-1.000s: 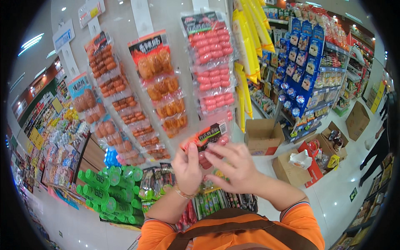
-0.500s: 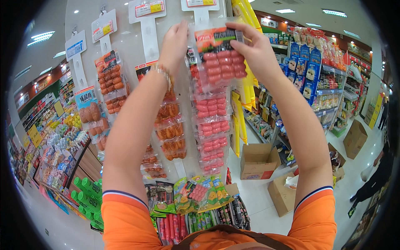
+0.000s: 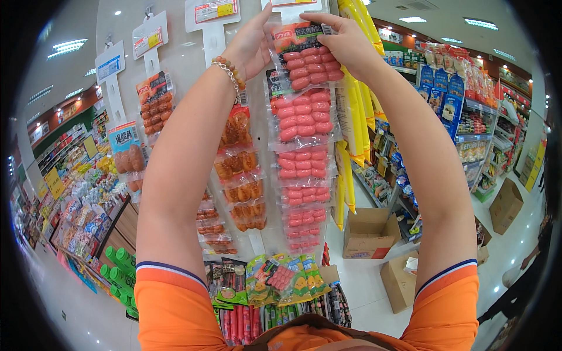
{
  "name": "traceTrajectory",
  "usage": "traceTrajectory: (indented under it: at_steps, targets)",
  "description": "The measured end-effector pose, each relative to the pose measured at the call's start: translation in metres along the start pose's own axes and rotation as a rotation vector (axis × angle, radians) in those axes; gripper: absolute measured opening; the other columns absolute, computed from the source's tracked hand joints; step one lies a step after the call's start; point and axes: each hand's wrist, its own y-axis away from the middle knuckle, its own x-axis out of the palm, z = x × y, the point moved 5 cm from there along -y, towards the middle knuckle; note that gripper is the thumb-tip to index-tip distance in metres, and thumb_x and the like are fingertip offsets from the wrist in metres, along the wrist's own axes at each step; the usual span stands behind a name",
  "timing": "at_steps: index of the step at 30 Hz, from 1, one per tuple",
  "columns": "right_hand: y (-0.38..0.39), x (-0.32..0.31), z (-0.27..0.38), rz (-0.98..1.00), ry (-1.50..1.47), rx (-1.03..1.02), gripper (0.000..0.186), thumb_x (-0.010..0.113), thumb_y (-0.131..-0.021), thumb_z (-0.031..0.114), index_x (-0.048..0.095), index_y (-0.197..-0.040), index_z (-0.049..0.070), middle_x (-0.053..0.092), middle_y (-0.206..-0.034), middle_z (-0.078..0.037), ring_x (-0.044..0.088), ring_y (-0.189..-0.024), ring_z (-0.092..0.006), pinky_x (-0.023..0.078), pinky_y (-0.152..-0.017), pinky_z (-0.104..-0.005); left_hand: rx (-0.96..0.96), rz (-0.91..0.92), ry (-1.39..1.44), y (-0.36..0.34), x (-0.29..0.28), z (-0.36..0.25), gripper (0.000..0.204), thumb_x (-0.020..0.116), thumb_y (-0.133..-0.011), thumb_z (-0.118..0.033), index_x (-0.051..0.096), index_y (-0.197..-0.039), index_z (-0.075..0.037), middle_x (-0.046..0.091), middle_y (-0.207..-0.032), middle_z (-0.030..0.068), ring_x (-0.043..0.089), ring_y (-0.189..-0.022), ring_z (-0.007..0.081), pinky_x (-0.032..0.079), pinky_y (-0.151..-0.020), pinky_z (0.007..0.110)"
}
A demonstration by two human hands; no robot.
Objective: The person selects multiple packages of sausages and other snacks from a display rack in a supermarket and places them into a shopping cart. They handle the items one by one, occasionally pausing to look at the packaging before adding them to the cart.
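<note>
My right hand point(image 3: 349, 47) grips the top right corner of a clear sausage pack point(image 3: 316, 68) with pink sausages and a black and orange header. The pack hangs upright at the top of a column of matching pink sausage packs point(image 3: 304, 117), overlapping the one below. At the pack's left edge is my left hand point(image 3: 249, 50), fingers stretched upward and thumb apart; whether it touches the pack's edge I cannot tell. A bead bracelet point(image 3: 231, 71) circles that wrist. Behind the pack's top is a white hanging strip with a price card point(image 3: 295, 6).
Brown sausage packs point(image 3: 240, 175) hang left of the pink column, and yellow packages point(image 3: 354, 111) on its right. Below are snack bags point(image 3: 284, 278) in a bin. Open cardboard boxes point(image 3: 369, 234) stand on the floor at right; green-capped bottles point(image 3: 122, 260) at lower left.
The pack has come up and settled straighter against the column, in my right hand. My left hand's fingers have spread beside it. The whole view has shifted slightly.
</note>
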Motion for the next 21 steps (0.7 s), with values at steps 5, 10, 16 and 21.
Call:
traceTrajectory:
  at_steps: [5, 10, 16, 21]
  targets:
    - [-0.009, -0.003, 0.008, 0.077, 0.190, 0.033, 0.049, 0.048, -0.089, -0.003, 0.063, -0.132, 0.016, 0.064, -0.092, -0.004, 0.058, -0.072, -0.0064, 0.053, -0.065, -0.0219, -0.028, 0.080, 0.042, -0.003, -0.002, 0.005, 0.072, 0.033, -0.102, -0.059, 0.056, -0.128, 0.004, 0.070, -0.100, 0.0090, 0.067, -0.081, 0.0137, 0.056, -0.075, 0.027]
    - [-0.011, 0.002, 0.027, 0.077, 0.298, -0.121, 0.051, 0.053, -0.077, -0.006, 0.064, -0.126, 0.002, 0.070, -0.104, -0.018, 0.066, -0.096, -0.0271, 0.051, -0.089, -0.0336, 0.002, 0.034, 0.006, 0.000, -0.007, 0.005, 0.076, 0.033, -0.100, -0.064, 0.056, -0.126, 0.004, 0.070, -0.096, 0.0071, 0.066, -0.078, 0.0128, 0.055, -0.072, 0.026]
    - [-0.004, -0.005, 0.030, 0.067, 0.291, 0.107, 0.054, 0.049, -0.076, -0.011, 0.065, -0.126, 0.002, 0.071, -0.103, -0.018, 0.067, -0.094, -0.0245, 0.052, -0.085, -0.0314, -0.011, -0.089, 0.046, 0.003, -0.001, 0.007, 0.061, 0.038, -0.103, -0.051, 0.057, -0.124, 0.004, 0.070, -0.100, 0.0097, 0.067, -0.078, 0.0162, 0.055, -0.075, 0.026]
    - [-0.015, 0.000, 0.026, 0.060, 0.197, -0.044, 0.051, 0.048, -0.077, -0.009, 0.065, -0.124, 0.000, 0.071, -0.102, -0.017, 0.067, -0.090, -0.0226, 0.052, -0.081, -0.0304, 0.048, -0.012, 0.094, -0.006, -0.001, 0.006, 0.045, 0.047, -0.103, -0.037, 0.058, -0.117, 0.004, 0.070, -0.102, 0.0130, 0.068, -0.080, 0.0189, 0.056, -0.078, 0.029]
